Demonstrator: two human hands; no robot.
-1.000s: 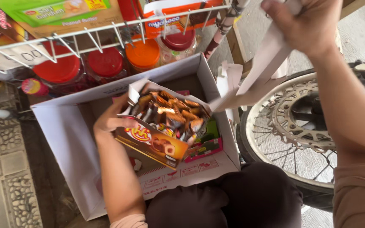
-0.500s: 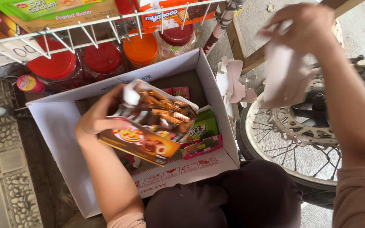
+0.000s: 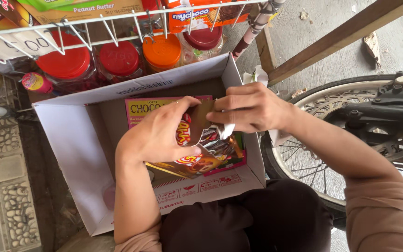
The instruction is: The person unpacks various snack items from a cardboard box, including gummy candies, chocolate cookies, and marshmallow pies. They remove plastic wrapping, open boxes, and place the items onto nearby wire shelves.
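We're over the open white carton (image 3: 71, 154), and both hands meet above its far right corner. Our left hand (image 3: 162, 135) is wrapped around the snack box (image 3: 197, 163), holding it tilted over the carton's floor; our right hand (image 3: 250, 108) pinches the brown flap (image 3: 204, 116) at its top (the opening step, by the look of it). Next, we judge, calls for a steady left-hand hold while the flap is worked.

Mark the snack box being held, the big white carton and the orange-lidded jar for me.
snack box (image 3: 197, 163), head view, on its printed front face.
white carton (image 3: 71, 140), head view, on its left inner wall.
orange-lidded jar (image 3: 162, 50), head view, on the lid top.
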